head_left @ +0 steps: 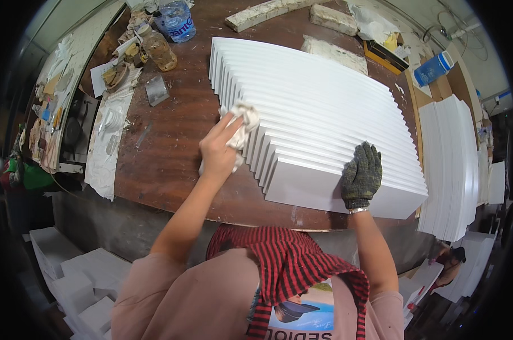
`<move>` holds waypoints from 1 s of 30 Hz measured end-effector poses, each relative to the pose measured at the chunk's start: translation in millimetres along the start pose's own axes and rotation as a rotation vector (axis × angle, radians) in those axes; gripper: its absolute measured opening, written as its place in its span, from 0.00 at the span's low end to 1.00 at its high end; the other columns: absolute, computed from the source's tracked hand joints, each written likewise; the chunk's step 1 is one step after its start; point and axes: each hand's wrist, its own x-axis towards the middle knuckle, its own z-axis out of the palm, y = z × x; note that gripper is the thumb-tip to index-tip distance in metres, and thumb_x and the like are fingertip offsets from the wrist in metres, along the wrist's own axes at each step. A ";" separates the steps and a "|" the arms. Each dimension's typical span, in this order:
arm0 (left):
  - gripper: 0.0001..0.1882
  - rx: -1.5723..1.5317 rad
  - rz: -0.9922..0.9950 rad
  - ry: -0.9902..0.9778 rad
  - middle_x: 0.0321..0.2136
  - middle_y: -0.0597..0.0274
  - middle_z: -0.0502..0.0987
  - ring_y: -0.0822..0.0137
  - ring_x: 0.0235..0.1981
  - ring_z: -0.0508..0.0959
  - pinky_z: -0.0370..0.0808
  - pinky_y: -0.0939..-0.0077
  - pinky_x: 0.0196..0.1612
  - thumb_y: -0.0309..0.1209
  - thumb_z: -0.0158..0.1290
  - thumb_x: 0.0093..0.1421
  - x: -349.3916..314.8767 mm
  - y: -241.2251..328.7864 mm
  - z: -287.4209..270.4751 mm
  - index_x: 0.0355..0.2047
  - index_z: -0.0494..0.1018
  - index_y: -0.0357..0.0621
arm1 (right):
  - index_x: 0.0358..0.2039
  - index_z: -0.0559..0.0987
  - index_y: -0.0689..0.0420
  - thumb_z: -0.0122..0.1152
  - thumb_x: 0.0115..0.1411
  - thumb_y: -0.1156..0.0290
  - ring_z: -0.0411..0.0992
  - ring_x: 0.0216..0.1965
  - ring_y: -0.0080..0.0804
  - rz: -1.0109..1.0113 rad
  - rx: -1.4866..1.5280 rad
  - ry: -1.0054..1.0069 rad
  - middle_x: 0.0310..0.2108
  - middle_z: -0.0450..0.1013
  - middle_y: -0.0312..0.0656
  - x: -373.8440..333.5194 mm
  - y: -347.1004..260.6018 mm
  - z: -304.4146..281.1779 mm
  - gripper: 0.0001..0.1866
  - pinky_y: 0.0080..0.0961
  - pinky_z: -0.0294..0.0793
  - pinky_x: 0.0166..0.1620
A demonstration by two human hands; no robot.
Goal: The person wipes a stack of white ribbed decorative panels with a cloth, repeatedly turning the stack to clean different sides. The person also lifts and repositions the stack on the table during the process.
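A long row of white boards lies overlapped in steps across the brown table. My left hand, bare, is closed on a crumpled white rag, which it presses against the stepped left ends of the boards. Part of the rag hangs below the fingers. My right hand, in a dark green-grey knit glove, rests flat on the nearest boards toward their right end, fingers stretched out and holding nothing.
At the far left of the table stand a blue-labelled plastic jug and a bottle of brown liquid. Whitish blocks lie along the far side. A blue canister and more stacked white boards are at the right. Another person is at lower right.
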 end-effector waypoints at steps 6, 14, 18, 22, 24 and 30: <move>0.24 0.156 0.176 -0.321 0.50 0.45 0.81 0.55 0.48 0.84 0.81 0.69 0.49 0.18 0.58 0.46 -34.8 14.1 -17.2 0.46 0.84 0.47 | 0.52 0.79 0.60 0.51 0.63 0.66 0.69 0.62 0.52 -0.003 0.005 -0.011 0.57 0.74 0.52 -0.6 0.1 -0.5 0.19 0.53 0.59 0.69; 0.26 0.104 0.056 -0.046 0.51 0.39 0.79 0.48 0.50 0.82 0.77 0.70 0.52 0.14 0.53 0.54 37.6 -3.0 12.1 0.55 0.76 0.35 | 0.52 0.78 0.60 0.50 0.64 0.66 0.69 0.62 0.52 -0.001 -0.006 -0.022 0.56 0.74 0.51 0.0 -1.5 -1.0 0.19 0.54 0.59 0.69; 0.27 -0.269 -0.384 -0.188 0.58 0.45 0.75 0.63 0.51 0.79 0.76 0.74 0.53 0.23 0.56 0.63 38.2 -5.1 3.1 0.63 0.69 0.37 | 0.51 0.79 0.60 0.47 0.65 0.65 0.69 0.62 0.52 -0.009 0.002 0.004 0.56 0.75 0.51 2.3 -3.2 -1.4 0.19 0.54 0.60 0.69; 0.36 -0.579 -0.529 -0.115 0.61 0.43 0.72 0.65 0.56 0.75 0.71 0.74 0.58 0.28 0.58 0.66 49.6 -48.4 -55.5 0.68 0.56 0.24 | 0.51 0.79 0.61 0.46 0.67 0.64 0.70 0.62 0.52 0.004 0.010 -0.017 0.56 0.75 0.52 3.9 -5.5 -3.4 0.20 0.54 0.60 0.69; 0.37 -0.577 -0.510 -0.062 0.60 0.42 0.72 0.63 0.56 0.75 0.71 0.72 0.58 0.28 0.59 0.64 46.8 -69.2 -69.2 0.68 0.56 0.24 | 0.51 0.79 0.61 0.46 0.67 0.64 0.70 0.62 0.53 0.010 0.015 -0.015 0.56 0.75 0.53 3.9 -6.3 -4.3 0.20 0.55 0.60 0.69; 0.09 -0.027 -0.532 -0.363 0.31 0.60 0.84 0.67 0.35 0.82 0.76 0.70 0.38 0.23 0.64 0.54 34.9 -48.1 -102.4 0.35 0.80 0.32 | 0.51 0.79 0.62 0.47 0.66 0.64 0.70 0.61 0.54 0.008 -0.001 -0.032 0.56 0.74 0.54 5.0 -7.3 -5.8 0.20 0.55 0.60 0.69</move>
